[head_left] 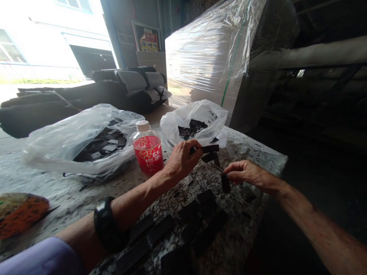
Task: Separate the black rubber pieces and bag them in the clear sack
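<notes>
My left hand (183,156) is closed, its fingers pinching a flat black strip (211,148) that points to the right. A little lower, the fingertips of my right hand (245,172) are pressed together on a small black rectangular piece (226,184), which hangs downward. Between the two hands is another dark piece (210,157); whether it is joined to either held piece I cannot tell. Several dark blocks (206,196) lie on the speckled tabletop (252,149) below my hands. Behind my left hand stands a clear plastic bag (169,126) with small black pieces inside.
A bottle with a red label (149,154) stands left of my left hand. Farther left lies a larger plastic bag (51,149) of black pieces. An orange mottled object (23,214) sits at the left edge. Behind the table are rolled sheets (114,89) and a film-wrapped stack (200,61).
</notes>
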`<state>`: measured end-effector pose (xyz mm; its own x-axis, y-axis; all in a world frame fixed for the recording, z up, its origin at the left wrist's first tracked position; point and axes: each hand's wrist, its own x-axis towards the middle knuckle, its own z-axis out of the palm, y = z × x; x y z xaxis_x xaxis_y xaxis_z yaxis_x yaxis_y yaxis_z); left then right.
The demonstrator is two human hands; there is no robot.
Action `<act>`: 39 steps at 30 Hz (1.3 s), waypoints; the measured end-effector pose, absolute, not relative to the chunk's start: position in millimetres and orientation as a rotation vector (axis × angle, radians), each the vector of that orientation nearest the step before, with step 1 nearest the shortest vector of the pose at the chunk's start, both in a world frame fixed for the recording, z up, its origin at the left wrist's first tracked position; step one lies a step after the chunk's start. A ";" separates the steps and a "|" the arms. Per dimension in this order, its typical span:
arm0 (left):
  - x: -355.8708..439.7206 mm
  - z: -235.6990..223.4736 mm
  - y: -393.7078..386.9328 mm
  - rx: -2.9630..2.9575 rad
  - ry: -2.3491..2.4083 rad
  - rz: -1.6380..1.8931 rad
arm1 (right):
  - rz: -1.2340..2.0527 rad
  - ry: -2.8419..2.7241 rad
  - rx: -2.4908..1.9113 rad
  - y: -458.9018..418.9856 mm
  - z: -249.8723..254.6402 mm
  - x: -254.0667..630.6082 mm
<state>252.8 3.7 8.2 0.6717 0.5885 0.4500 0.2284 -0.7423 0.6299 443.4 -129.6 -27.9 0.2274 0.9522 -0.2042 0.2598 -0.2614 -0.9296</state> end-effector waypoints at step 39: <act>258.0 -0.7 -1.6 2.340 0.606 0.793 | 0.749 -1.310 -1.888 -128.4 -33.5 438.0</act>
<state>258.0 -1.6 -0.7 0.7190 0.5755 0.3897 0.2247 -0.7231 0.6532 438.0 -128.4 -33.5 0.3181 0.9459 -0.0640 0.5349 -0.2348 -0.8117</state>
